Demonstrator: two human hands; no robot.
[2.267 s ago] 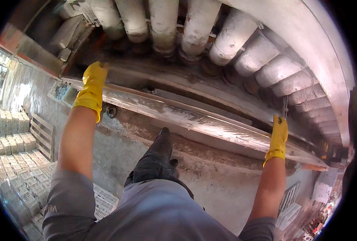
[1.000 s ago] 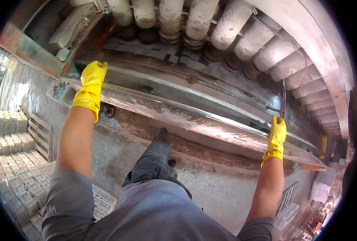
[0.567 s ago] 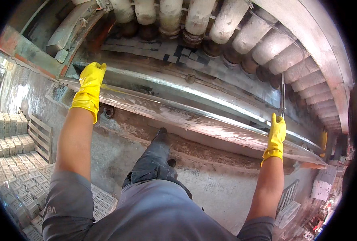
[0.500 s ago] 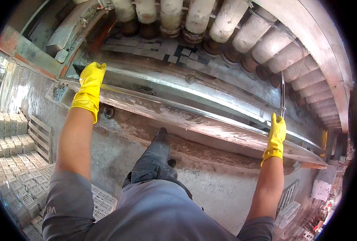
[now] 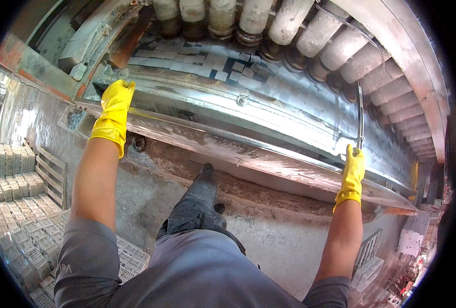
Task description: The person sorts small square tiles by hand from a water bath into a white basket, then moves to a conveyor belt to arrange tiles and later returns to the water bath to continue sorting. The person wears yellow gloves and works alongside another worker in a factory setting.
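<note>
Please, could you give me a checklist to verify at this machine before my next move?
1. Left hand and right hand gloved: ok, both yellow.
2. Hands at the long panel: ok, one toward each end.
3. Firm grip: cannot tell, partly hidden.
4. Hands apart from grey cylinders: ok.
5. Right hand clear of metal rod: cannot tell, very near in view.
6. Forearms covered: not ok, bare.

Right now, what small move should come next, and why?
Perhaps steady the long panel and look over the pale tiles: the left hand and right hand are curled at the panel, well apart, and dark gaps show between some tiles.
</note>
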